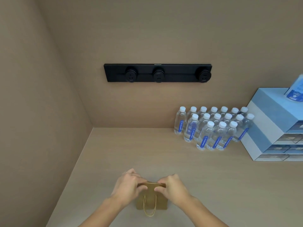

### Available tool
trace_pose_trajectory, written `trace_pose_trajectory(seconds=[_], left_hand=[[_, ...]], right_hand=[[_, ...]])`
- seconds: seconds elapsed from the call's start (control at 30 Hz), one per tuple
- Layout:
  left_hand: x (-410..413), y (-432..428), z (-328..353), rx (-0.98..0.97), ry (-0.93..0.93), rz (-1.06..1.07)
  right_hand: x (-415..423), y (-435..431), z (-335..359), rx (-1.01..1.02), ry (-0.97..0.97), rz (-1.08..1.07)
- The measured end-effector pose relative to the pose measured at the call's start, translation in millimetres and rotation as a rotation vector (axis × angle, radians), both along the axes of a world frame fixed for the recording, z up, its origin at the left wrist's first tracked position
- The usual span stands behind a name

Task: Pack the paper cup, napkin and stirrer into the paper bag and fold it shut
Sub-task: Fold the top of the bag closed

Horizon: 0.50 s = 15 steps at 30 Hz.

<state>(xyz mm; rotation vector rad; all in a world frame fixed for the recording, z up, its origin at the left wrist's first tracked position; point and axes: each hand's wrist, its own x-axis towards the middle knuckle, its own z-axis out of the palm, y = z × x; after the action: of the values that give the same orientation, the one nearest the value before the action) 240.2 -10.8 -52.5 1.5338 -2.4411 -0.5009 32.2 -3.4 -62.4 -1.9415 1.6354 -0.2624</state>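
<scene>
A beige counter [188, 169] fills the lower part of the view, set into a corner where a side wall [32, 95] on the left meets a back wall [164, 30], both in the same matte tan finish. A long black power strip [157, 73] with three round sockets is mounted level on the back wall. At the right, a cluster of clear water bottles [213, 128] with white caps and blue labels stands upright on the counter, just beside stacked pale-blue boxes [270, 122]. A blue-and-white packet [295, 92] rests atop the boxes. The light is soft and even.
</scene>
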Motion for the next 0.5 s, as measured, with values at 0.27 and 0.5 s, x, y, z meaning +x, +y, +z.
trace_pose_trajectory(seconds=[0.27,0.5], left_hand=[[-10,-2,-4,0.042,0.020,0.013],[-5,1,-1,0.110,0.053,0.127]], right_hand=[[13,-7,-1,-0.080,0.028,0.157],[-3,-3,7,-0.059,0.002,0.078]])
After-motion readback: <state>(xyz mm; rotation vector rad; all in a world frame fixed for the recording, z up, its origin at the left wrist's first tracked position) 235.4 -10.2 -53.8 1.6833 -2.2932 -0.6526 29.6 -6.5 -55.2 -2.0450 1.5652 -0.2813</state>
